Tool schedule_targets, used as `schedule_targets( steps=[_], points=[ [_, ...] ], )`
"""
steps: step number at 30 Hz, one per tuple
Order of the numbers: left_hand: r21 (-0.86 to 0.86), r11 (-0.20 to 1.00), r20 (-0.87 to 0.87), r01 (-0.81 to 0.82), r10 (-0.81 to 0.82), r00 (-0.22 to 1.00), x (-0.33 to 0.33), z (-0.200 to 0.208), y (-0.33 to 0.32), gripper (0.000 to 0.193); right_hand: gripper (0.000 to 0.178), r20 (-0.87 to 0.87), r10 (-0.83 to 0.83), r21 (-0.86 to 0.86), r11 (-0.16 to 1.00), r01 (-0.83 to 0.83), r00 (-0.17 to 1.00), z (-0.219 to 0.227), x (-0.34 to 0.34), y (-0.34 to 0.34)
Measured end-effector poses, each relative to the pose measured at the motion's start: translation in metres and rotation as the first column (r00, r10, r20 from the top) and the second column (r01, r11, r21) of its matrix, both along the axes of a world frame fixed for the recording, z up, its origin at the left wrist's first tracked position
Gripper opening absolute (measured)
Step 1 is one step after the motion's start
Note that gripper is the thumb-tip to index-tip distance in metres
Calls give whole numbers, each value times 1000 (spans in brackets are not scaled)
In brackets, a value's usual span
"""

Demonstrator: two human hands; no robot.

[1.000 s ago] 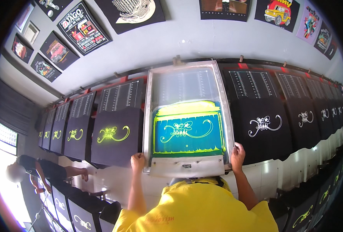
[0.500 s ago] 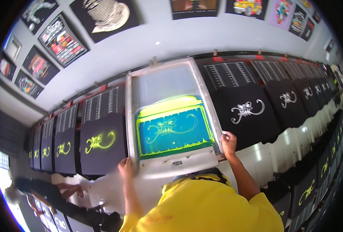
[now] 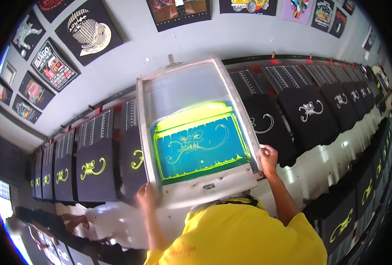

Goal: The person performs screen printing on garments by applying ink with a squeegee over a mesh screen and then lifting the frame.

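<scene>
A screen printing frame (image 3: pixel 224 187) is in front of me, held at its two near corners. My left hand (image 3: pixel 146 197) grips the near left corner and is blurred. My right hand (image 3: pixel 268 160) closes on the right side near the corner. Bright yellow ink (image 3: pixel 191 117) lies in a thick band across the mesh, with thin lines around the blue-green stencil (image 3: pixel 205 157) and its scroll design. The frame straddles two dark shirts, partly covering both. The left shirt (image 3: pixel 130 181) shows part of a yellow print; the right shirt (image 3: pixel 277 145) shows part of a white one.
Dark shirts (image 3: pixel 96 185) with yellow prints line the left; shirts (image 3: pixel 328 132) with white prints run right. Another row of shirts (image 3: pixel 333 207) stands behind me at right. A person in dark clothing (image 3: pixel 81 238) works at lower left. Posters (image 3: pixel 90 35) hang on the wall.
Both hands have carried the frame right along the row, from over one shirt to between two. A yellow print now shows at its left edge, and the white-print shirt on the right is partly covered.
</scene>
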State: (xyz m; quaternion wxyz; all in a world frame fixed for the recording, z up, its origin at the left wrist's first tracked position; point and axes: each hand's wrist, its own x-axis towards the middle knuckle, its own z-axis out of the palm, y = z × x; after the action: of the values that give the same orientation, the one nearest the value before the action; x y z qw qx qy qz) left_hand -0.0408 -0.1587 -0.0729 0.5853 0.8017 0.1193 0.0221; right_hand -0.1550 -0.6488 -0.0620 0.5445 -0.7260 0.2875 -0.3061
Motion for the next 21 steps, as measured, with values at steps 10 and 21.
schedule_targets(
  steps=[10,21],
  points=[
    [-87,996,-28,15,-18,999,-71,-13,-190,34,17,-111,-59,-120,992,45,992,-5,-80,-200],
    [208,977,58,41,-54,997,-62,-5,-261,36,17,-182,-73,-165,985,42,981,-30,-68,-279]
  ],
)
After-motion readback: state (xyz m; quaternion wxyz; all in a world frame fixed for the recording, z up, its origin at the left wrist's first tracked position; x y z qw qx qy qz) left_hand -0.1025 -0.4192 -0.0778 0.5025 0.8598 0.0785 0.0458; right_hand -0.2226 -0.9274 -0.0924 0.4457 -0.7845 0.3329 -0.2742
